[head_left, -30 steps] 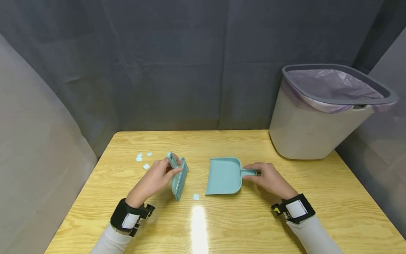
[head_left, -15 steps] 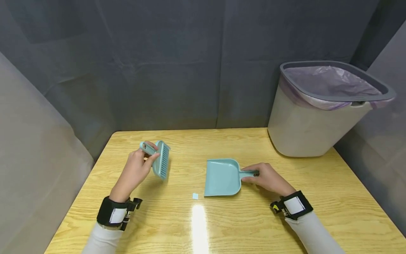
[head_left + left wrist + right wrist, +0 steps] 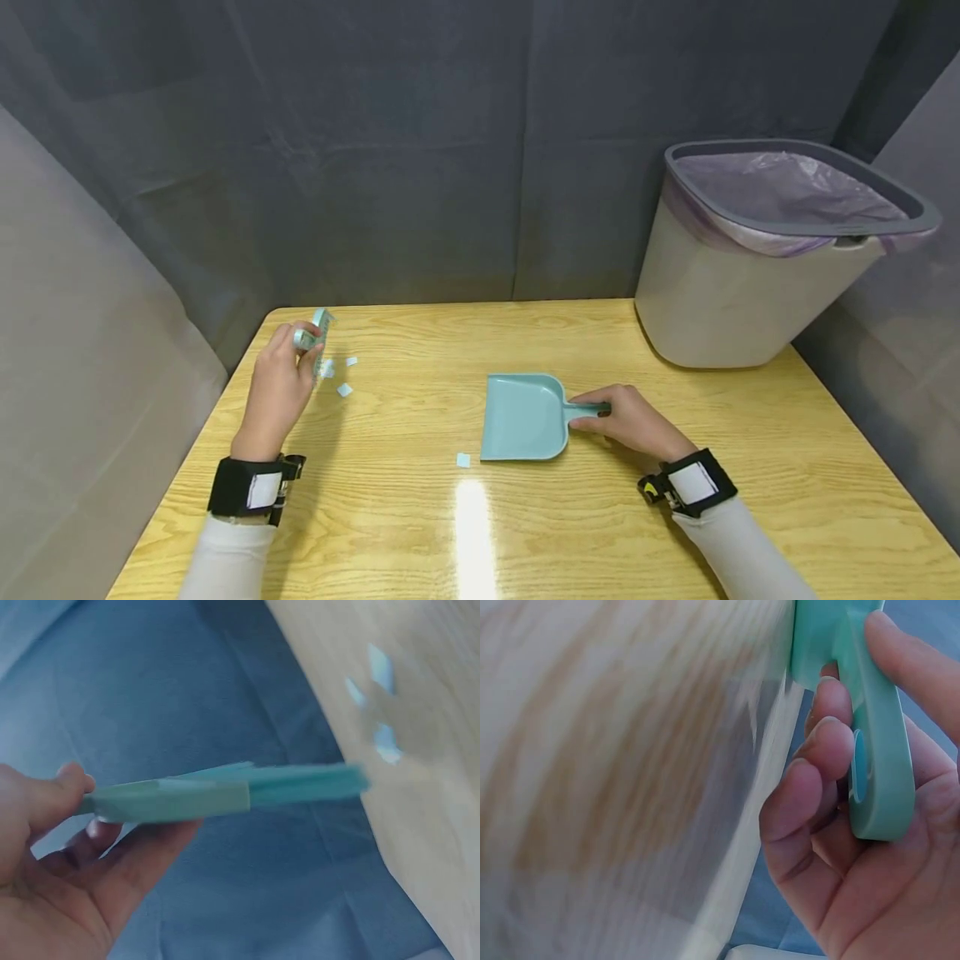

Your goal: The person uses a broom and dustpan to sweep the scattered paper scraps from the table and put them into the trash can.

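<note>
My left hand point(image 3: 276, 379) grips a light teal hand brush point(image 3: 322, 320) by its handle over the far left of the table. In the left wrist view, the brush point(image 3: 172, 799) is seen edge-on, its bristles blurred. Small pale blue paper squares lie just right of it, among them one nearer piece point(image 3: 345, 389). Another paper square point(image 3: 463, 460) lies alone by the front corner of the matching dustpan point(image 3: 525, 417). The dustpan rests flat, mouth facing left, nothing visible in it. My right hand point(image 3: 637, 423) holds its handle point(image 3: 885, 750) between thumb and fingers.
A grey bin point(image 3: 720, 300) with a purple-tinted liner stands at the back right of the wooden table point(image 3: 420, 533). Dark cloth point(image 3: 405, 150) hangs behind the table's back edge, and lighter cloth point(image 3: 82, 333) at the left side.
My left hand has carried the brush leftward and away from me, from beside the dustpan to beyond the paper squares, turning it more edge-on. The right hand and dustpan stay almost still.
</note>
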Tool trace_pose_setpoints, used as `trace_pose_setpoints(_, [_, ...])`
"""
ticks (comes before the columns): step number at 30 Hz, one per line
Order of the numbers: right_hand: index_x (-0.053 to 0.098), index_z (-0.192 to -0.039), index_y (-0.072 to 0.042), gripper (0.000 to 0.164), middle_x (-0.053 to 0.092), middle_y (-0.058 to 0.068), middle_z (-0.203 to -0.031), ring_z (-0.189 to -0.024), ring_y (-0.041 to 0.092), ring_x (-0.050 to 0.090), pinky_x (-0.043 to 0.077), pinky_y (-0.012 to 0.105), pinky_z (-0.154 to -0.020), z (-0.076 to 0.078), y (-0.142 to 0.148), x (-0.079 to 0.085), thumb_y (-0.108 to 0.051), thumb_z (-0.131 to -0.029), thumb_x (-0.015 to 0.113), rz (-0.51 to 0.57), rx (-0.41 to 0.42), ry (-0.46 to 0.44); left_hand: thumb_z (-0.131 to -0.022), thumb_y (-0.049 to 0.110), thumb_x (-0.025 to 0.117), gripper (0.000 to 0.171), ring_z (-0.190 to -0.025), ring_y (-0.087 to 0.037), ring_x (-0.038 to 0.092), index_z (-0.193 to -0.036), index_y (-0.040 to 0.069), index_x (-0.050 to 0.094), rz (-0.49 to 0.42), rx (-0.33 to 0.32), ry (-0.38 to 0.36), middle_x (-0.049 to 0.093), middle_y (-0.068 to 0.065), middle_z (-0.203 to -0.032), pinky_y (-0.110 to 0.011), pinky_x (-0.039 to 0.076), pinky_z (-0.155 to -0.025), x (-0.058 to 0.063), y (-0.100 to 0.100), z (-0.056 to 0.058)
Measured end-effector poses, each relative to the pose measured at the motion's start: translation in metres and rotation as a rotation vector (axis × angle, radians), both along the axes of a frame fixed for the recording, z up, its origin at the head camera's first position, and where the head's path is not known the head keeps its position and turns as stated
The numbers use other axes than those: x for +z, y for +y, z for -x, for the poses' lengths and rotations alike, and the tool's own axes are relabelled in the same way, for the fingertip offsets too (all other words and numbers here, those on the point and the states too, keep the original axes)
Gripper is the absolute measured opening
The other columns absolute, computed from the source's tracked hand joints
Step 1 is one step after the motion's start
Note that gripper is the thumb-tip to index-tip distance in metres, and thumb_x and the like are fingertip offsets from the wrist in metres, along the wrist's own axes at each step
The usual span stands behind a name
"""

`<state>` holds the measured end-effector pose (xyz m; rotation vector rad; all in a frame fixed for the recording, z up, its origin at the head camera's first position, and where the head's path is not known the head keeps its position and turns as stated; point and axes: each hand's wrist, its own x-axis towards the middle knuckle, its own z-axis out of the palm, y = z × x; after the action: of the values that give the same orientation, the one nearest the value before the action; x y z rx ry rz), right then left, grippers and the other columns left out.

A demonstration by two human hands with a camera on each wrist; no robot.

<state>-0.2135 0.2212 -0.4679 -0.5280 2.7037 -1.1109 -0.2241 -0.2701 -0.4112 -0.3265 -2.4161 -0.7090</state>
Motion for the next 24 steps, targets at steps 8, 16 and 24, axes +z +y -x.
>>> trace_pose_setpoints(8, [0.074, -0.127, -0.008, 0.042, 0.073, 0.010, -0.117, -0.052, 0.010, 0.042, 0.040, 0.025, -0.051, 0.000, -0.001, -0.002, -0.030, -0.092, 0.080, 0.003, -0.021, -0.037, -0.097, -0.005, 0.068, 0.018, -0.060, -0.025, 0.047, -0.112, 0.005, 0.066, 0.148, 0.078, -0.005, 0.046, -0.013, -0.089, -0.037, 0.039, -0.048, -0.020, -0.005, 0.010])
trace_pose_setpoints(16, [0.074, -0.127, -0.008, 0.044, 0.073, 0.008, -0.114, -0.052, 0.009, 0.041, 0.040, 0.024, -0.051, -0.001, 0.000, -0.002, -0.033, -0.092, 0.080, 0.008, -0.016, -0.035, -0.094, -0.009, 0.070, 0.020, -0.065, -0.025, 0.051, -0.108, 0.004, 0.070, 0.158, 0.066, -0.103, 0.046, -0.013, -0.088, -0.039, 0.045, -0.051, -0.032, -0.003, 0.013])
trace_pose_setpoints(24, [0.074, -0.127, -0.007, 0.044, 0.073, 0.007, -0.109, -0.053, 0.011, 0.042, 0.039, 0.025, -0.051, -0.001, 0.000, -0.001, -0.033, -0.092, 0.080, 0.015, -0.013, -0.028, -0.092, -0.015, 0.066, 0.023, -0.074, -0.028, 0.055, -0.103, 0.005, 0.072, 0.104, 0.020, -0.150, 0.051, -0.015, -0.089, -0.043, 0.049, -0.062, -0.035, -0.005, 0.013])
